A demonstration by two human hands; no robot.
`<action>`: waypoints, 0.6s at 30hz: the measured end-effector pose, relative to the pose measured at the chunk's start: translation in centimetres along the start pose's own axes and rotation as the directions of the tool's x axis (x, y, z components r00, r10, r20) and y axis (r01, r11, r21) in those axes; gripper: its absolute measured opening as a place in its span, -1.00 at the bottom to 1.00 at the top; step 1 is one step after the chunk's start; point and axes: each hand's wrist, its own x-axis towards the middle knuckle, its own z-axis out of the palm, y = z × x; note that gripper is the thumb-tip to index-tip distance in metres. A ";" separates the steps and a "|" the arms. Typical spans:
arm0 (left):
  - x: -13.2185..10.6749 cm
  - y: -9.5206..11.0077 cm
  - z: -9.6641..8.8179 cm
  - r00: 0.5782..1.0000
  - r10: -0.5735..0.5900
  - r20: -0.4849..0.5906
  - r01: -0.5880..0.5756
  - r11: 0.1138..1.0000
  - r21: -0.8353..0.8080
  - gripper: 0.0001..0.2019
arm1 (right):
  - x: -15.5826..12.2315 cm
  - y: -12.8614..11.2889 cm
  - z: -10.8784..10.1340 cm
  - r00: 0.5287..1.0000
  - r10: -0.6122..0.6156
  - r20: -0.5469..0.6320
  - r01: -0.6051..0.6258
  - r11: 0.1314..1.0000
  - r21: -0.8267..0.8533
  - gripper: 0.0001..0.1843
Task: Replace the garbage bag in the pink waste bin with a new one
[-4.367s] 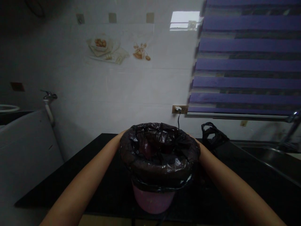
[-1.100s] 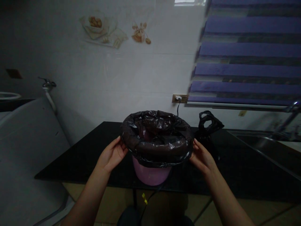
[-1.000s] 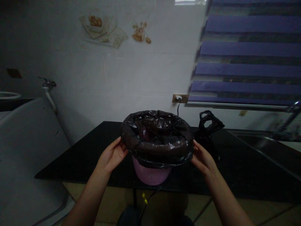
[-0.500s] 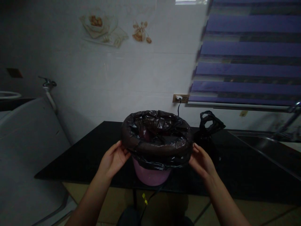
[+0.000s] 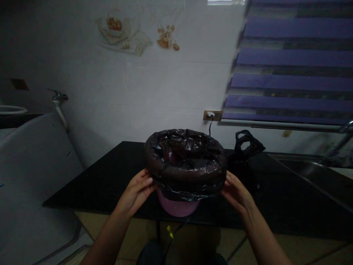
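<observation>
A pink trash bin stands on the dark countertop, lined with a black garbage bag. The bag is folded outward over the rim and hangs down round the bin's upper part. At the bag's left side is my left hand, its thumb and fingers closed on the overhanging edge. My right hand grips the same edge on the opposite side, with some fingertips hidden behind the plastic. Inside, the liner looks loose and wrinkled.
A tied black plastic bag stands right of the bin on the countertop. Farther right is a metal sink with a faucet. A white appliance borders the left side. A plugged-in cord runs down the wall behind.
My left hand has shifted slightly right and its thumb now lies higher against the bag. My right hand stays almost in place. The view has moved a little.
</observation>
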 end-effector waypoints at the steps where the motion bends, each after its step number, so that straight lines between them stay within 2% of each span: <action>1: -0.1 0.0 0.1 1.000 0.005 0.003 -0.005 1.000 0.013 -0.66 | 0.0 0.1 -0.1 1.000 0.002 0.005 -0.002 1.000 -0.006 -0.64; 9: -0.5 0.1 0.7 0.996 0.080 -0.050 -0.076 0.994 0.084 -0.70 | -0.2 0.3 -0.7 0.999 -0.023 -0.042 0.021 0.999 -0.035 -0.63; 18: -0.6 0.1 0.3 0.983 0.129 -0.134 -0.116 0.988 0.100 -0.71 | -0.6 0.3 -1.3 0.991 -0.058 -0.122 0.055 0.998 -0.035 -0.66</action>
